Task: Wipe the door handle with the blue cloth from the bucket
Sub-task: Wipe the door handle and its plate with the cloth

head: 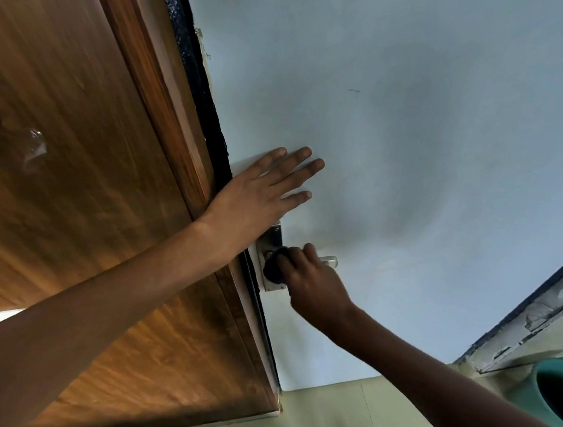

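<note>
stage: wiping underway | right hand point(309, 279) fingers bunched on dark cloth point(273, 270) (looks dark, not blue) against door handle point(327, 261) | left hand point(264, 189) spread flat on door point(403, 132) | left: handle tip uncovered

Two bare forearms show, each ending in a bare hand; no sleeve, cuff, watch, ring or glove can be seen on either. The left hand point(257, 191) sits near the middle of the frame, its forearm long and slender, running in from the left edge; four fingers and short, plain nails are visible. The right hand point(310, 279) lies just below centre; its forearm enters from the lower right corner, with fine hairs along its upper edge.
</note>
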